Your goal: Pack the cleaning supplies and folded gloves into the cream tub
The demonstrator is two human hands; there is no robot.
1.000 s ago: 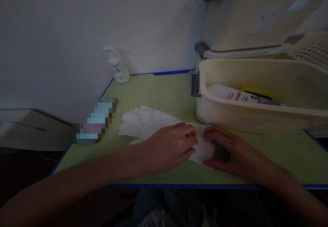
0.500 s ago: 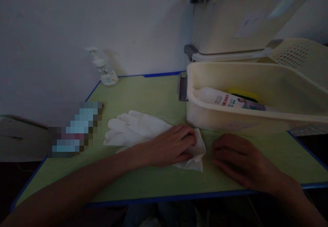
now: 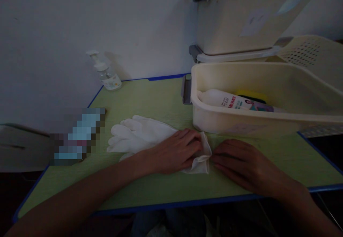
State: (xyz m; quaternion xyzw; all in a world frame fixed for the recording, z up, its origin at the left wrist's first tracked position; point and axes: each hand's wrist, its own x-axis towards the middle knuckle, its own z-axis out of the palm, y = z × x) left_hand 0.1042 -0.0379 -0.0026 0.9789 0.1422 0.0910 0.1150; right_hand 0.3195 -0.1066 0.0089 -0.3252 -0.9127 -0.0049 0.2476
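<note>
Cream plastic bin (image 3: 225,122) held a white bottle (image 3: 213,97) and yellow sponge (image 3: 254,95), white gloves (image 3: 144,131) lay front-left of it, my left hand (image 3: 178,151) curled over a crumpled cuff (image 3: 200,164), right hand (image 3: 241,165), fingers together, at its edge, whether either gripped I couldn't tell.

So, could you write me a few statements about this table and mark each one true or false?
1. The left hand rests on the white fabric gloves. True.
2. The clear pump bottle with a white top is inside the cream plastic bin. False: the pump bottle stands on the green tabletop, outside the bin.
3. A white printed bottle lies in the bin. True.
4. The right hand is holding the printed bottle. False: the right hand is at the cuff end of the gloves.
5. A yellow block with a dark side is in the bin. True.
</note>
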